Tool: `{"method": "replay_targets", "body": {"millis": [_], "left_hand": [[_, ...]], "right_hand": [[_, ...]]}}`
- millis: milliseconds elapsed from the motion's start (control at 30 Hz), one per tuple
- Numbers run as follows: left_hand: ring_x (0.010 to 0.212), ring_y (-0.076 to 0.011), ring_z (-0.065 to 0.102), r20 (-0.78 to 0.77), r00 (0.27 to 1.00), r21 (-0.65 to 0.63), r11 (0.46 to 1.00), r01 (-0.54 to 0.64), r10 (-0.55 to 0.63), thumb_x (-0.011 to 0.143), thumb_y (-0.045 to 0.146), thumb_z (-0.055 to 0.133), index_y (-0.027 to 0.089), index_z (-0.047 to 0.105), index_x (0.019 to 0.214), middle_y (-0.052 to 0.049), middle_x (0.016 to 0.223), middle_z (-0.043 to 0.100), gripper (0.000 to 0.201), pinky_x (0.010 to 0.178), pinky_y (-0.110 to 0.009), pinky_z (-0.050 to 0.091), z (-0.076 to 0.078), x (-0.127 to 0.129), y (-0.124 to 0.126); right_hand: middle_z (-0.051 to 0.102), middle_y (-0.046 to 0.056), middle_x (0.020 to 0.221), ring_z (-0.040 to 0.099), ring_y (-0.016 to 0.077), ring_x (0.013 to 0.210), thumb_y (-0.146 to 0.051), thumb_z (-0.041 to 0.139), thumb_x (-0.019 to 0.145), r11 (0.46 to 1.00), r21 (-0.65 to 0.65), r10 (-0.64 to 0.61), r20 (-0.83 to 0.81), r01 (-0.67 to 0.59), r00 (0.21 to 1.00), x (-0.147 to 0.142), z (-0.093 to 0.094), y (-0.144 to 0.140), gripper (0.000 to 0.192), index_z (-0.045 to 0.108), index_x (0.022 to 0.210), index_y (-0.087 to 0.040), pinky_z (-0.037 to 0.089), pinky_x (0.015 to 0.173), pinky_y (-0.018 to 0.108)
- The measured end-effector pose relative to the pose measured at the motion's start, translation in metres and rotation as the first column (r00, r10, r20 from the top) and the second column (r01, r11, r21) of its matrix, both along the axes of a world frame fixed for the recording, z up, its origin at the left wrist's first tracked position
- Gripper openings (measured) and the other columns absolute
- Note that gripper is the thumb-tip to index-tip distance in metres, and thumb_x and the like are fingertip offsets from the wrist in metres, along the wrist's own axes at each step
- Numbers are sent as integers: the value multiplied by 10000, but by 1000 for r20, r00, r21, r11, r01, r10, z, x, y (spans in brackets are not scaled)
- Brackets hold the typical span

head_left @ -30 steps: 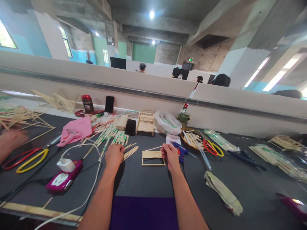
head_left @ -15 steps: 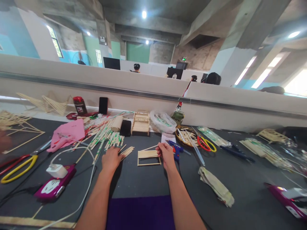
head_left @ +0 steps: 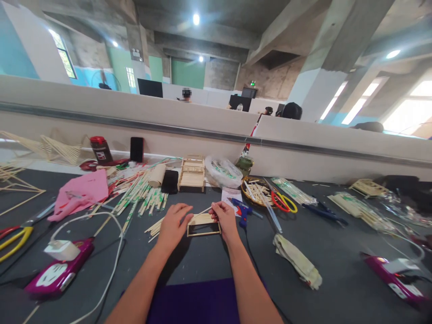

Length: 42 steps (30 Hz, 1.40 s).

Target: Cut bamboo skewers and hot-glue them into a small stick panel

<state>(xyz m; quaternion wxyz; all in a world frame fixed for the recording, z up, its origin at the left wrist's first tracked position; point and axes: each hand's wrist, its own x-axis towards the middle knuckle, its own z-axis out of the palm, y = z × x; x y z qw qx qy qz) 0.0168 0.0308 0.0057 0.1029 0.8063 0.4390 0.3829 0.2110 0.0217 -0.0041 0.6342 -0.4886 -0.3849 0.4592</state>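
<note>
A small rectangular frame of wooden sticks (head_left: 204, 233) lies on the dark table, with several sticks laid side by side across its far part. Over its far right corner, my right hand (head_left: 224, 220) pinches a thin wooden stick (head_left: 204, 210) that slants along the far edge. My left hand (head_left: 173, 227) hovers at the frame's left end, its fingers bent and thumb apart, with nothing visible in them. Partly behind that hand lies a small bunch of loose sticks (head_left: 153, 228). A blue glue gun (head_left: 242, 210) rests just right of my right hand.
Paper-wrapped chopsticks (head_left: 143, 195) lie spread at the back left, near a built stick model (head_left: 191, 174). To the right are a basket of sticks (head_left: 248, 191), red-and-yellow scissors (head_left: 285, 202) and a glove (head_left: 297, 261). A white cable (head_left: 118, 252) loops beside a purple power strip (head_left: 60, 270).
My left hand has moved right, from the loose sticks to the frame's left end. My right hand still pinches its stick at the far right corner. The view has shifted slightly.
</note>
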Motion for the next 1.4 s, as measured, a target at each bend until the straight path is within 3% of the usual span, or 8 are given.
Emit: {"method": "replay_targets", "body": {"millis": [267,367,533,667,800,933,1267,1400], "left_hand": [[821,-177,573,-59,998,-41,999,5,-7,917,303,445,219,683,884,-46,837,621,255,757,-296,442,-7,6,-4],[846,-179,578,5,997,-51,996,-76,77,916,309,444,220,663,899,-39,855,615,237,763,-291,442,-7,1,-2],[870,-184,575,34,984,-49,983,-175,177,905,267,451,227,653,956,-39,881,609,212,767,-292,442,-9,-2,0],[891,-195,558,-1,987,-21,987,-160,160,886,237,473,223,659,897,-43,884,613,187,795,-312,438,-11,0,1],[884,-193,549,1,990,-19,990,-141,141,888,235,472,219,661,902,-42,878,612,190,797,-320,435,-12,1,1],[886,-192,541,9,992,-23,992,-126,127,892,243,472,224,663,913,-41,881,613,193,796,-324,433,-11,1,0],[879,-195,544,15,993,-43,992,-120,121,885,231,475,228,664,893,-36,874,619,190,788,-322,439,-10,3,-1],[874,-197,540,-2,991,-18,991,-135,135,893,237,464,229,660,906,-38,879,616,197,780,-321,440,-11,1,0]], "right_hand": [[661,14,620,537,104,480,-529,657,718,997,3,81,66,-82,994,-15,5,-3,353,607,721,-179,411,442,204],[658,32,650,590,145,577,-553,503,825,997,32,-78,275,72,958,5,9,-5,392,612,717,-193,466,568,253],[626,124,1037,569,257,1006,-308,468,852,829,245,-479,777,503,409,55,18,-16,228,600,985,-178,419,867,356],[557,205,1111,533,327,1066,-301,511,830,773,79,-223,963,629,153,77,11,-23,338,534,1124,-138,427,825,403],[600,221,1037,589,352,985,-439,478,865,716,-195,52,972,670,228,85,-2,-23,394,534,1078,-113,456,748,421],[587,261,1107,631,352,956,-454,539,826,716,-276,88,947,642,308,88,-10,-21,471,502,1113,-82,465,753,426],[653,208,1072,633,310,997,-384,562,775,744,-202,-165,868,637,467,92,-8,-15,536,456,1218,-101,453,800,368],[663,130,1054,651,253,873,-367,645,671,835,-42,-416,603,549,680,73,-6,-8,579,506,1188,-147,481,733,327]]}}
